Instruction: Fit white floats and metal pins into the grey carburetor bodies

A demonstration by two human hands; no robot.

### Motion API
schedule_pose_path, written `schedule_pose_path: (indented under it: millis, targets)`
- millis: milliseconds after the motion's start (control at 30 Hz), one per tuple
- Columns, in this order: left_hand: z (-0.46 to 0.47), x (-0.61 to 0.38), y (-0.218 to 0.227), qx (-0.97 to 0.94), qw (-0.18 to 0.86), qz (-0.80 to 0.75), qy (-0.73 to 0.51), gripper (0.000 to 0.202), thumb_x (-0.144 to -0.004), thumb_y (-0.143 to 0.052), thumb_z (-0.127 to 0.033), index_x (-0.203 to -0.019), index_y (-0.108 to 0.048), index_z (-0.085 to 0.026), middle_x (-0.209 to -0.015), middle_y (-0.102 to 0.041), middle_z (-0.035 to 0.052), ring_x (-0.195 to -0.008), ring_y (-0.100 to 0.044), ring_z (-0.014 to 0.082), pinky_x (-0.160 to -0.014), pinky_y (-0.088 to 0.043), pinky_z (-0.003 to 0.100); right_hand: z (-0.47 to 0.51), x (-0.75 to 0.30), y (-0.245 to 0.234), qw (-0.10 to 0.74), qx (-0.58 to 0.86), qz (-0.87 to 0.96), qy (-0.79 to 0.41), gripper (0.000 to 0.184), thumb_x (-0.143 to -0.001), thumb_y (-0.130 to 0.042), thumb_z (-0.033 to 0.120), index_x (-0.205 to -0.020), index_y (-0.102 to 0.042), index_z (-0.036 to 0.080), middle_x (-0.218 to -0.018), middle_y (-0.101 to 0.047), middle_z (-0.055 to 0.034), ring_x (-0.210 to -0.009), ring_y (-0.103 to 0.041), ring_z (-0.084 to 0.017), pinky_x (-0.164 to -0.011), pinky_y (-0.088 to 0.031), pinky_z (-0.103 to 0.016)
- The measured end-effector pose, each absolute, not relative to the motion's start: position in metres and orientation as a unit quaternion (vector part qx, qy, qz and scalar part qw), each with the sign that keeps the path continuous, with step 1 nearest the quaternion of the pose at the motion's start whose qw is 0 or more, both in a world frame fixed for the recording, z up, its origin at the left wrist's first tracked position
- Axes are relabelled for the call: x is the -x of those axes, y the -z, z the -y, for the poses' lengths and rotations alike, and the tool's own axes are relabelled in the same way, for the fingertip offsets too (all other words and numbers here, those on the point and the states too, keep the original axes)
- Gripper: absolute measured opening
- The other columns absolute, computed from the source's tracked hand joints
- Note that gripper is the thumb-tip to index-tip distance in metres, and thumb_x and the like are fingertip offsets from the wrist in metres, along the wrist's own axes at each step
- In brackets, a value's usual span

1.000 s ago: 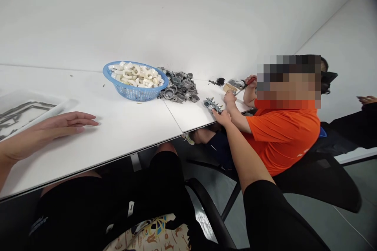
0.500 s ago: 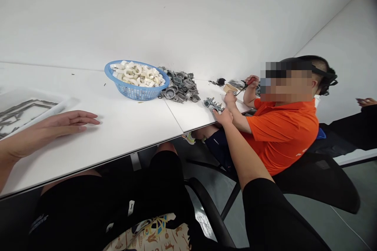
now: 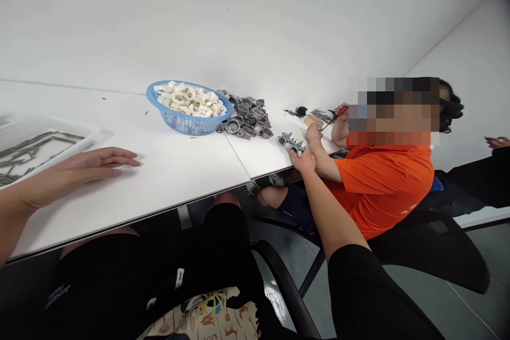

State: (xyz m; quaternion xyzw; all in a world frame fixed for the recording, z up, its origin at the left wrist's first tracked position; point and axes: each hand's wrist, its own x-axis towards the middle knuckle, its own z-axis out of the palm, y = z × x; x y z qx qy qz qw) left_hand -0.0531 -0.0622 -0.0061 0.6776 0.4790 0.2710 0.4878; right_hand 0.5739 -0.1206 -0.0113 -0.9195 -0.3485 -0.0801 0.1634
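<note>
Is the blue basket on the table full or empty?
Full: the blue basket is heaped with white curved parts that rise above its rim.

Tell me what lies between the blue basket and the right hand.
Head view: a heap of grey metal parts beside the blue basket, short of the right hand.

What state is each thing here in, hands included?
Left hand: open, flat on the table.
Right hand: stretched out, fingers at the grey part; grip unclear.
Basket: full of white pieces.
Grey pile: loose heap beside the basket.
Tray: holds dark strips.
</note>
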Motion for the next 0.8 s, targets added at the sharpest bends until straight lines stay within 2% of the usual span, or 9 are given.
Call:
schedule_pose_path:
  millis: [167,333,433,567,700,800]
  targets:
    - [0.061,0.055,0.006,-0.674,0.502,-0.473,-0.264,0.061,-0.073,-0.073,-0.066,-0.124,-0.069,-0.031,-0.138,-0.072,0.0042,-0.138,-0.057,0.0361,-0.114,-0.048,0.047,0.119,-0.572,0.013,0.196,0.919,0.331,0.084,0.045,-0.1,-0.063,0.045,-0.136,-0.059,0.018,-0.14,-0.06,-0.0121,-0.127,-0.06,-0.028,-0.108,-0.05,-0.054]
    - [0.061,0.056,0.006,-0.679,0.508,-0.465,-0.254,0.057,-0.076,-0.072,-0.067,-0.123,-0.069,-0.033,-0.141,-0.07,0.0019,-0.142,-0.053,0.0343,-0.121,-0.041,0.048,0.116,-0.57,0.015,0.235,0.915,0.315,0.089,0.044,-0.1,-0.064,0.042,-0.136,-0.059,0.017,-0.14,-0.06,-0.012,-0.127,-0.06,-0.028,-0.108,-0.051,-0.054]
    - [0.061,0.056,0.006,-0.673,0.514,-0.467,-0.256,0.057,-0.075,-0.073,-0.065,-0.123,-0.069,-0.034,-0.14,-0.07,0.0017,-0.142,-0.053,0.0345,-0.122,-0.039,0.049,0.115,-0.571,0.018,0.267,0.909,0.308,0.093,0.046,-0.099,-0.065,0.041,-0.138,-0.058,0.018,-0.143,-0.058,-0.0123,-0.13,-0.058,-0.029,-0.109,-0.05,-0.055]
    - [0.063,0.054,0.004,-0.671,0.514,-0.468,-0.259,0.058,-0.077,-0.071,-0.061,-0.125,-0.067,-0.03,-0.143,-0.068,0.0052,-0.144,-0.05,0.0362,-0.125,-0.03,0.054,0.111,-0.579,0.023,0.314,0.894,0.31,0.08,0.053,-0.098,-0.067,0.041,-0.143,-0.054,0.019,-0.15,-0.052,-0.0134,-0.135,-0.055,-0.031,-0.111,-0.048,-0.057]
    - [0.067,0.051,0.002,-0.665,0.507,-0.481,-0.262,0.06,-0.076,-0.071,-0.064,-0.125,-0.067,-0.031,-0.141,-0.07,0.004,-0.143,-0.052,0.0361,-0.124,-0.034,0.052,0.103,-0.592,0.027,0.356,0.878,0.317,0.052,0.053,-0.097,-0.068,0.04,-0.144,-0.054,0.019,-0.149,-0.054,-0.0133,-0.132,-0.057,-0.031,-0.109,-0.05,-0.056]
    - [0.068,0.051,0.001,-0.664,0.506,-0.484,-0.264,0.058,-0.077,-0.069,-0.062,-0.126,-0.065,-0.03,-0.14,-0.07,0.0047,-0.143,-0.051,0.037,-0.124,-0.032,0.055,0.097,-0.598,0.029,0.379,0.867,0.319,0.05,0.051,-0.097,-0.069,0.038,-0.142,-0.055,0.019,-0.148,-0.054,-0.013,-0.133,-0.056,-0.031,-0.11,-0.049,-0.056]
